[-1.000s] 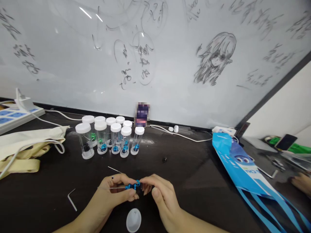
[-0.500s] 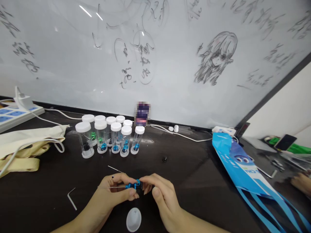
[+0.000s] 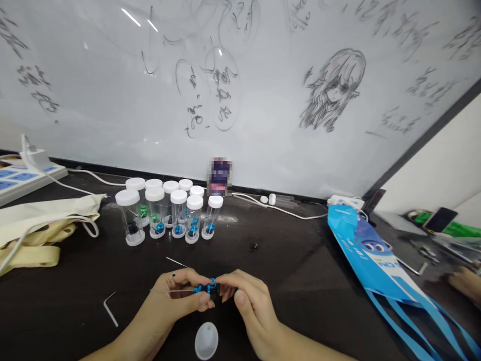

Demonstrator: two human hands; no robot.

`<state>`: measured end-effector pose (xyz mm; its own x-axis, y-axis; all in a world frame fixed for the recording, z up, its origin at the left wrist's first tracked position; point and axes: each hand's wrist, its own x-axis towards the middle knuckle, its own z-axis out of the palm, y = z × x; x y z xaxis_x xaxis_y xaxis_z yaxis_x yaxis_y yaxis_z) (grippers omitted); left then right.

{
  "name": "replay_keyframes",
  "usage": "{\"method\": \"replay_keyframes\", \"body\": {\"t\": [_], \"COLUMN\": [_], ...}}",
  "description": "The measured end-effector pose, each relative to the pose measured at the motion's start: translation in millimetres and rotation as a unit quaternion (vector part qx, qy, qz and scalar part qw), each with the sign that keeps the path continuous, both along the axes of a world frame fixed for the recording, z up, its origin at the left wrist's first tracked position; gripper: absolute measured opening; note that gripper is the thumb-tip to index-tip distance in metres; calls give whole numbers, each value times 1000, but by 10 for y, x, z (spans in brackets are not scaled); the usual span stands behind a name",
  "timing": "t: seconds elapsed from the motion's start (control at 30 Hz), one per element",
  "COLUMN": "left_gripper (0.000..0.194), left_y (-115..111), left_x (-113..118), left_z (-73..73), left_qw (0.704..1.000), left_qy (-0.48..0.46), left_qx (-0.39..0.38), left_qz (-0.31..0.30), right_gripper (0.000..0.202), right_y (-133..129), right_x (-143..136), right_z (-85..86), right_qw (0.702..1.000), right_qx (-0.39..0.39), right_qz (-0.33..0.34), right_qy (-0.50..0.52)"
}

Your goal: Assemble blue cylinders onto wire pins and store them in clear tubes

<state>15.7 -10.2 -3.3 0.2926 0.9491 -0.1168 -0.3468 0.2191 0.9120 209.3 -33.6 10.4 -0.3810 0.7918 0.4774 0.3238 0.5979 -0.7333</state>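
My left hand [image 3: 176,296] pinches a small blue-and-black part [image 3: 203,289] between thumb and fingers; a thin metal rod runs out from it to the left. At the part's right end, the curled fingertips of my right hand [image 3: 251,306] press against it and partly cover it. Just below my hands lies a white oval cap [image 3: 206,341]. An L-shaped hex key [image 3: 110,311] rests to the left of my left wrist. Another thin metal rod [image 3: 176,261] shows behind my left hand. Beyond my right hand sits a small black piece [image 3: 254,247].
Several clear tubes with white lids [image 3: 178,213] stand at the back left, holding blue, green and black parts. A phone [image 3: 220,176] leans on the whiteboard [image 3: 255,100]. A blue bag [image 3: 361,250] lies right, cloth [image 3: 45,230] left. Another person's hand [image 3: 466,281] is at the right edge.
My hands and the blue-and-black part stay almost in place. At the right edge, the other person's hand has shifted slightly and looks blurred.
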Motion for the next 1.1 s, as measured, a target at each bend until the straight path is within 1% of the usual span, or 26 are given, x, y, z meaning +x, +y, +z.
{"method": "replay_keyframes", "body": {"t": [0.33,0.5,0.67,0.97,1.1], "left_gripper": [19,18,18,18,17], "left_y": [-11,-10,-21,-8,-10], "left_x": [-3,-12,-4,-1,-3], "left_z": [30,42,54,2,15], "left_qw": [1000,1000,1000,1000,1000], "left_qy": [-4,-9,-11,-18,-21], "left_qx": [-8,-10,-11,-9,0], "left_qz": [-4,-19,-7,-5,-10], "right_gripper": [42,42,42,42,42], "right_y": [-12,-11,-3,-1,-16], "right_x": [2,1,2,3,6], "right_z": [-2,0,7,-1,-12], "right_qw": [1000,1000,1000,1000,1000], "right_qx": [-10,-6,-14,-14,-10], "right_qz": [-8,-2,-3,-2,-4], "right_qy": [4,2,6,10,3]}}
